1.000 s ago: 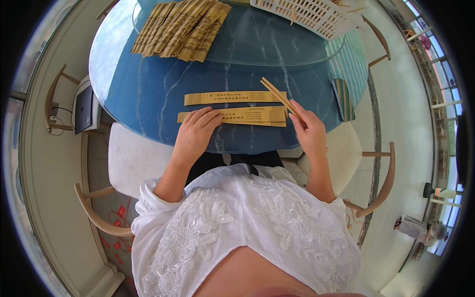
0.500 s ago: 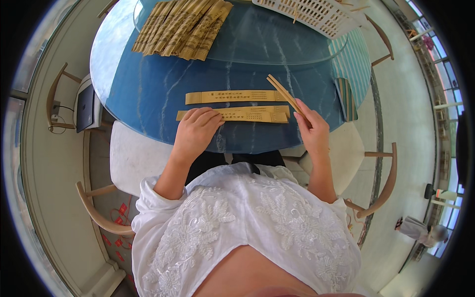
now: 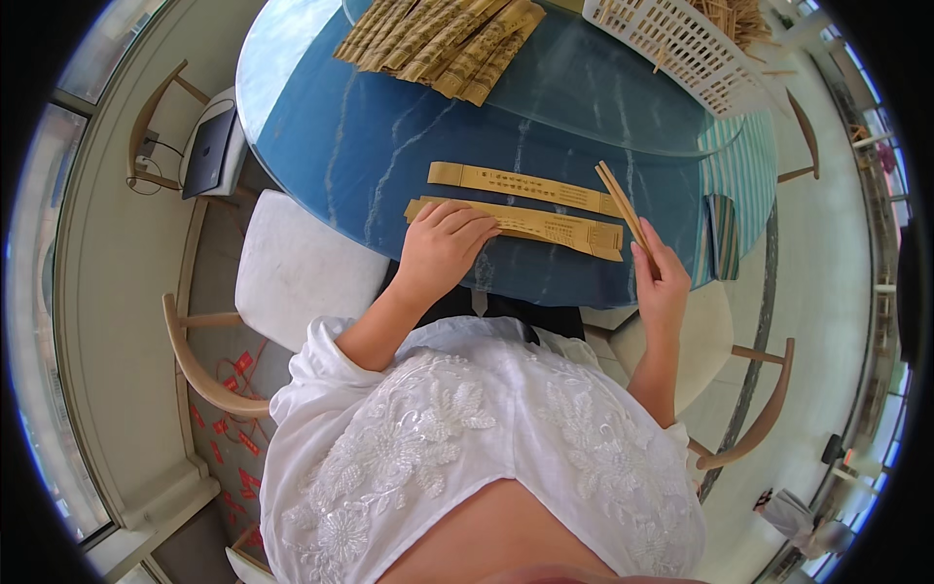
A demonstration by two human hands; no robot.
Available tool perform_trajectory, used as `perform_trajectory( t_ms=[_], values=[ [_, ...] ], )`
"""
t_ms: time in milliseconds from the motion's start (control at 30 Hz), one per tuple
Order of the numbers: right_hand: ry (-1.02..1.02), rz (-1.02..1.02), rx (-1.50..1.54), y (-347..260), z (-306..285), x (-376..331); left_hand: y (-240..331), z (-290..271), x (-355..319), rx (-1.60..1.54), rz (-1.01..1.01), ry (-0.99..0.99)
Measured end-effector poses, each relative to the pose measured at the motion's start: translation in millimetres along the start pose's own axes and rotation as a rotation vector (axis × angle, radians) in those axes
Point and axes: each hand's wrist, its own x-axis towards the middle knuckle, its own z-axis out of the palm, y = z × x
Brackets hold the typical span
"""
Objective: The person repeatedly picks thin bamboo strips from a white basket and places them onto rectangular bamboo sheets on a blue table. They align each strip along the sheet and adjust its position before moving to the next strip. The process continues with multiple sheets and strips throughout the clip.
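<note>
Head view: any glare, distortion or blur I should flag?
In the head view, whitish glare lies on the upper-left of the blue table; the head view also curves the left window near the black rim; in that same view, the left hand, right hand and chopsticks look reasonably sharp.

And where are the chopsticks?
In the head view, the chopsticks are right of centre, held in the right hand, beside the right end of the farther gold strip.

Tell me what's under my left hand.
The nearer yellow strips, lying on the blue table. Their ends show on both sides of your left hand; the part beneath it is covered, so I can't see that.
</note>
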Motion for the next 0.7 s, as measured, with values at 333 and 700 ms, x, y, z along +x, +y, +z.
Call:
perform_trajectory(
  t_ms=[333, 700],
  values=[
    [0.079, 0.032, 0.118, -15.0, 1.1, 0.3, -4.0, -22.1, 29.3, -1.591, -0.971, 0.080],
    [-0.114, 0.064, 0.429, -37.8, 23.7, -8.9, 9.9, -9.1, 28.0, -1.581, -1.009, 0.157]
  ],
)
